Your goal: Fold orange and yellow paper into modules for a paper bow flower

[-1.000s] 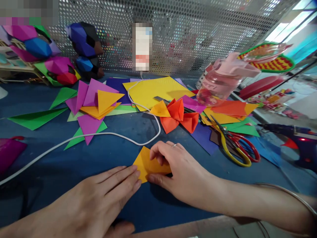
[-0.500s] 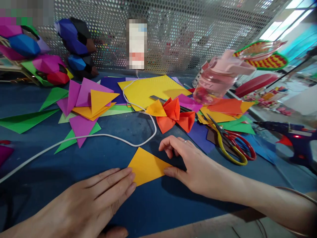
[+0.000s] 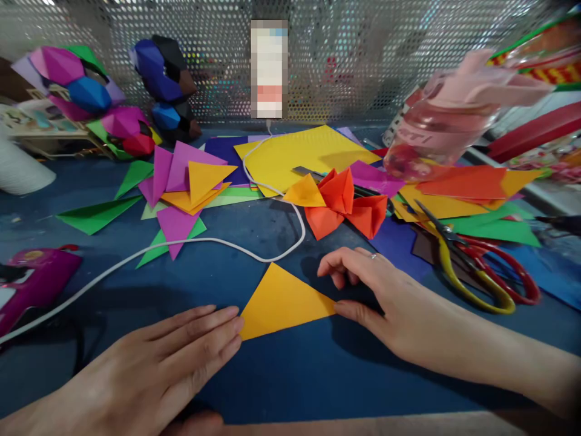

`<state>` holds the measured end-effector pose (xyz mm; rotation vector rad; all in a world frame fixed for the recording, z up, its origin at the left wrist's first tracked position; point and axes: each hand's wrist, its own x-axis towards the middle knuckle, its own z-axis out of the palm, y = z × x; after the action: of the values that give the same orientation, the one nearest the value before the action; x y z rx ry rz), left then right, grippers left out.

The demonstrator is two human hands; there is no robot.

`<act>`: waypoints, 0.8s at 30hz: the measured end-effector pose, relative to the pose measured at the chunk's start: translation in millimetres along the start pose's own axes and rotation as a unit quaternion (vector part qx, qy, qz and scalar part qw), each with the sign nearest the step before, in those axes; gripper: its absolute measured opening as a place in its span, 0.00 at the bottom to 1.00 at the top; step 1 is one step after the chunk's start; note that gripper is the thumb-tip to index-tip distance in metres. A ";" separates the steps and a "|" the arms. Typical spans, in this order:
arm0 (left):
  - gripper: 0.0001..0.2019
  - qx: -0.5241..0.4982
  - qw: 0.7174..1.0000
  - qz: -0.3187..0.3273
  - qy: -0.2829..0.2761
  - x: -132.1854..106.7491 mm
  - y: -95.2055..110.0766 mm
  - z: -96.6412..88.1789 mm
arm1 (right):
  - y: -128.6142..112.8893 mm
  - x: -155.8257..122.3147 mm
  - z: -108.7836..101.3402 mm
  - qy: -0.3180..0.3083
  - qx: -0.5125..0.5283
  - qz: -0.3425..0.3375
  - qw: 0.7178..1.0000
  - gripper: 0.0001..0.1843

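A yellow-orange folded paper triangle lies flat on the blue tabletop between my hands. My left hand lies with its fingers straight and side by side, fingertips at the paper's left corner. At the opposite corner, the thumb of my right hand touches the paper's tip. The other right fingers are loosely bent above the table, apart from the thumb and holding nothing. Beyond the triangle sits a cluster of folded orange paper pieces with a yellow folded piece at its left.
A white cable curves across the table to an upright, blurred phone. Scissors lie at right, near a pink bottle. Purple folded papers are scattered left; a purple device lies nearer. Faceted paper shapes stand behind.
The view has turned left, so things sit farther right. My left fingers have drawn back from over the triangle to its left corner. My right thumb stays at the right tip.
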<state>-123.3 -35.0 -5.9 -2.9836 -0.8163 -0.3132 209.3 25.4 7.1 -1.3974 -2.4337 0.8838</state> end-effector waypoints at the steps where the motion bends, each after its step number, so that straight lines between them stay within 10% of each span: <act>1: 0.23 0.004 1.000 0.004 -0.016 -2.3 0.2 -1.5 | 1.2 0.0 0.4 0.000 -0.002 -0.001 1.000 0.17; 11: 0.28 -0.060 0.993 -0.061 -0.087 -14.7 -0.2 -17.5 | 3.7 0.7 -0.1 0.009 0.002 -0.016 1.000 0.17; 24: 0.21 0.012 0.999 -0.024 -0.028 -7.2 3.1 -17.5 | -2.2 3.6 -15.3 -0.029 0.066 -0.036 0.997 0.11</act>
<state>-131.0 -42.8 9.9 -2.9658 -0.8921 -0.2214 212.6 33.7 20.2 -1.2464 -2.4013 1.0616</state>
